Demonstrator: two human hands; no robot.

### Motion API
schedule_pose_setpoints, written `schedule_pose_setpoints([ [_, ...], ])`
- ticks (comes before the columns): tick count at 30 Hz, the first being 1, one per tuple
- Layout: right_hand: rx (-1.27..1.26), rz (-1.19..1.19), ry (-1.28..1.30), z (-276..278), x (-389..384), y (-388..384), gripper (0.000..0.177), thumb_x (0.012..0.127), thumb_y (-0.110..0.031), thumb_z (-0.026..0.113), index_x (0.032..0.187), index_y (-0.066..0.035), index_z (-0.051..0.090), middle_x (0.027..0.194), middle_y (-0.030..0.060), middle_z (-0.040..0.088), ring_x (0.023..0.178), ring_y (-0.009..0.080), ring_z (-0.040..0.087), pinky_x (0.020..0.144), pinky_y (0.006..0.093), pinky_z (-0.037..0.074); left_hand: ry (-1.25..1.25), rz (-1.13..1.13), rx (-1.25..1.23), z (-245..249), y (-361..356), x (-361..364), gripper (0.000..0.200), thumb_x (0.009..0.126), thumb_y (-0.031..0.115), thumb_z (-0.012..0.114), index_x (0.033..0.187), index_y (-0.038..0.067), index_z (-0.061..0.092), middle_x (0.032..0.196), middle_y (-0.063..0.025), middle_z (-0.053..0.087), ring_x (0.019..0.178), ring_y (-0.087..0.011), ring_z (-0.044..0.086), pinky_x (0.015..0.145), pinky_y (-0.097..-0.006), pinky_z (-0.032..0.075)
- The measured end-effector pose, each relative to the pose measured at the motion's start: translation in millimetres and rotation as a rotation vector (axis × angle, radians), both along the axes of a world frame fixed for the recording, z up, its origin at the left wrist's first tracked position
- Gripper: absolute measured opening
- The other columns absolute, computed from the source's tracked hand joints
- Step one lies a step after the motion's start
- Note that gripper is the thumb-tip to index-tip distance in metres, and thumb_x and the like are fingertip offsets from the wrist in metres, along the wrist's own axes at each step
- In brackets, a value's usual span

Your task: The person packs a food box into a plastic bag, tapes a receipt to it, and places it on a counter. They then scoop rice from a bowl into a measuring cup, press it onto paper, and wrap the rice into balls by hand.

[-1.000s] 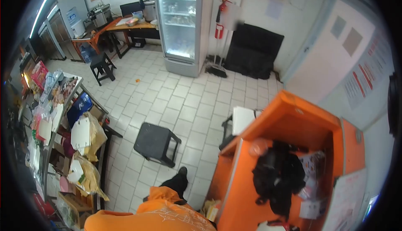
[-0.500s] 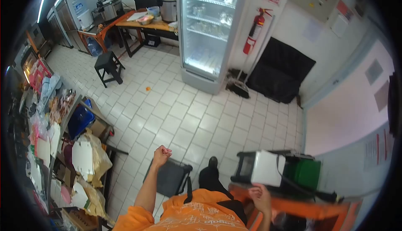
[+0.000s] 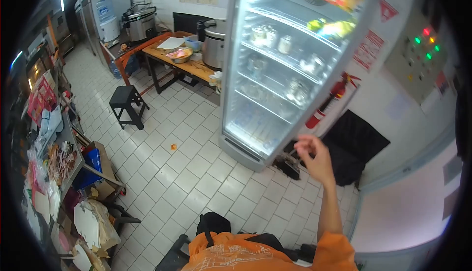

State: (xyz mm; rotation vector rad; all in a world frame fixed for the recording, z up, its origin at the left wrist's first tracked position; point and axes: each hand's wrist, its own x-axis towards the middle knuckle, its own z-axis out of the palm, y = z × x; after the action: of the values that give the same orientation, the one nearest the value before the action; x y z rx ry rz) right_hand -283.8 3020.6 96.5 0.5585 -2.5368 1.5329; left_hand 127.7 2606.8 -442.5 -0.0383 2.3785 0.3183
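Observation:
My right hand (image 3: 315, 160) is raised in front of me, fingers loosely bent and apart, with nothing in them. In this view it overlaps the floor and wall just right of the lower corner of the tall lit glass-door fridge (image 3: 223, 99). Several jars (image 3: 284, 45) and packets stand on the fridge shelves. My left hand is out of view. At the bottom, the orange shirt (image 3: 231, 251) I wear shows, with a dark seat edge (image 3: 173, 257) beside it.
A black stool (image 3: 127, 105) stands on the tiled floor ahead. Behind it, a wooden table (image 3: 191, 67) holds a bowl and a large pot (image 3: 215, 45). Cluttered shelving (image 3: 73, 148) lines the left. A dustpan (image 3: 286, 168), black panel (image 3: 351, 145) and fire extinguisher (image 3: 327, 104) are at right.
My view has moved forward, closer to the fridge. My right hand has risen from low beside me to the front. My left hand has dropped out of view.

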Motion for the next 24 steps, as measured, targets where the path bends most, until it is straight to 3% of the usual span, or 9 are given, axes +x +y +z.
schedule_pose_setpoints([
  [7,0.057,0.07,0.097,-63,-245,-178,0.019,0.097,-0.014,0.06,0.114,-0.005,0.063,0.09,0.005,0.071,0.081,0.0121,0.065,0.073,0.0281,0.048,0.01,0.59,0.004,-47,-75,-125,0.037,0.089,0.036,0.06,0.104,0.003,0.071,0.104,-0.0182,0.071,0.099,-0.0371,0.066,0.084,-0.0465,0.053],
  [12,0.901,0.39,-0.336,-318,-279,-142,0.025,0.093,-0.026,0.059,0.105,-0.004,0.064,0.102,0.0195,0.069,0.094,0.0385,0.066,0.079,0.0462,0.051,0.04,0.8,0.023,-33,-151,-246,0.042,0.089,0.039,0.062,0.104,0.001,0.07,0.106,-0.0186,0.072,0.104,-0.0391,0.065,0.088,-0.045,0.053],
  [13,0.983,0.548,-0.448,-401,-270,-98,0.013,0.084,-0.019,0.061,0.09,-0.01,0.068,0.09,0.015,0.071,0.087,0.0371,0.066,0.077,0.048,0.052,0.309,0.532,0.042,-12,-185,-309,0.036,0.094,0.034,0.056,0.098,0.001,0.069,0.103,-0.019,0.072,0.096,-0.0398,0.067,0.084,-0.0435,0.054],
  [14,1.019,0.545,-0.601,-397,-235,-95,0.015,0.082,-0.02,0.062,0.089,-0.012,0.073,0.083,0.0107,0.072,0.081,0.0327,0.069,0.076,0.0444,0.055,0.509,1.146,0.401,3,-214,-367,0.028,0.095,0.026,0.056,0.097,0.001,0.068,0.098,-0.0161,0.073,0.088,-0.0333,0.07,0.079,-0.0404,0.055],
  [16,1.077,0.471,-1.076,-391,-200,-109,0.03,0.085,-0.024,0.065,0.112,-0.015,0.074,0.093,0.0118,0.073,0.094,0.0248,0.07,0.09,0.0403,0.053,0.819,1.019,0.541,109,-285,-474,0.017,0.097,0.014,0.056,0.102,0.0,0.065,0.091,-0.0128,0.073,0.079,-0.0211,0.07,0.072,-0.0327,0.055],
  [19,1.111,0.517,-0.922,-448,-229,-125,0.027,0.087,-0.026,0.063,0.109,-0.014,0.073,0.094,0.0135,0.072,0.094,0.028,0.069,0.088,0.0426,0.052,0.84,1.244,0.622,191,-381,-573,0.012,0.097,0.01,0.058,0.101,0.0,0.063,0.087,-0.012,0.072,0.075,-0.0166,0.068,0.07,-0.0296,0.054],
  [21,1.17,0.577,-0.758,-468,-264,-153,0.025,0.089,-0.028,0.06,0.106,-0.013,0.071,0.095,0.0151,0.071,0.093,0.0312,0.068,0.086,0.045,0.052,0.833,1.327,0.659,184,-429,-590,0.011,0.096,0.009,0.06,0.101,0.0,0.063,0.086,-0.0118,0.071,0.075,-0.0164,0.068,0.069,-0.0296,0.054],
  [23,1.18,0.601,-0.565,-480,-414,-347,0.025,0.091,-0.03,0.058,0.103,-0.012,0.07,0.096,0.0167,0.07,0.092,0.0344,0.067,0.084,0.0474,0.051,0.834,1.209,0.336,137,-485,-623,0.01,0.094,0.009,0.062,0.099,0.0,0.064,0.085,-0.0126,0.072,0.078,-0.0171,0.069,0.07,-0.0313,0.054],
  [24,1.177,0.62,-0.518,-455,-500,-425,0.025,0.093,-0.031,0.057,0.102,-0.011,0.069,0.096,0.0175,0.069,0.092,0.036,0.066,0.083,0.0486,0.051,0.869,0.779,0.247,84,-516,-639,0.012,0.093,0.011,0.065,0.098,0.0,0.065,0.087,-0.0154,0.072,0.081,-0.022,0.071,0.072,-0.0348,0.055],
])
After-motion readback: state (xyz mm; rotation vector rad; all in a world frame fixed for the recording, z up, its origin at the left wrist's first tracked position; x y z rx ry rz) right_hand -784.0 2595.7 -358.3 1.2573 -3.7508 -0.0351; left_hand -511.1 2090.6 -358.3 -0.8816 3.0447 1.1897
